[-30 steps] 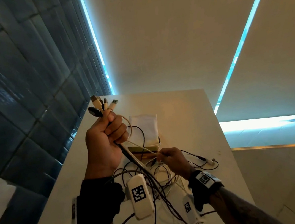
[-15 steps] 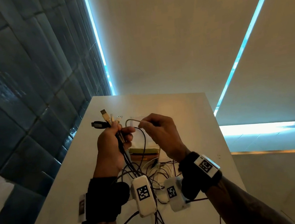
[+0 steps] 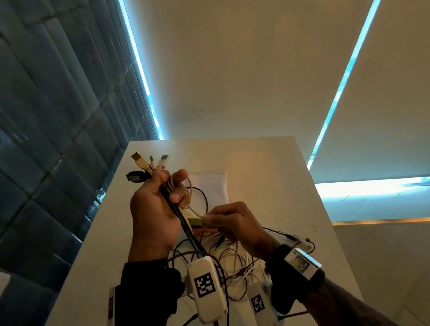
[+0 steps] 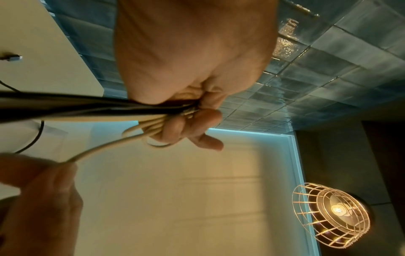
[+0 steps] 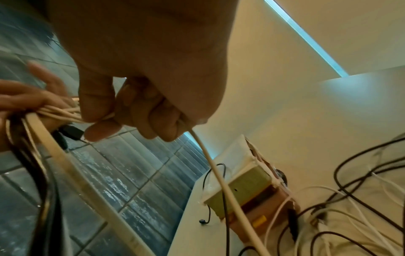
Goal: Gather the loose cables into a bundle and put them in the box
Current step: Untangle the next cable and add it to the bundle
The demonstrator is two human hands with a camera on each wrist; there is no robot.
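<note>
Bundling mid-way: left hand [image 3: 154, 211] fisted round USB cable ends [image 3: 152, 167], right hand [image 3: 232, 223] pinching beige cable [image 5: 219, 175], tangle [image 3: 237, 265] on table, box [image 5: 247, 187] unfilled.

black and cream cables [image 3: 179, 216], white table [image 3: 265, 183]

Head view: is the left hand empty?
No, the left hand grips a bundle of cables whose plug ends stick out above its fingers.
</note>
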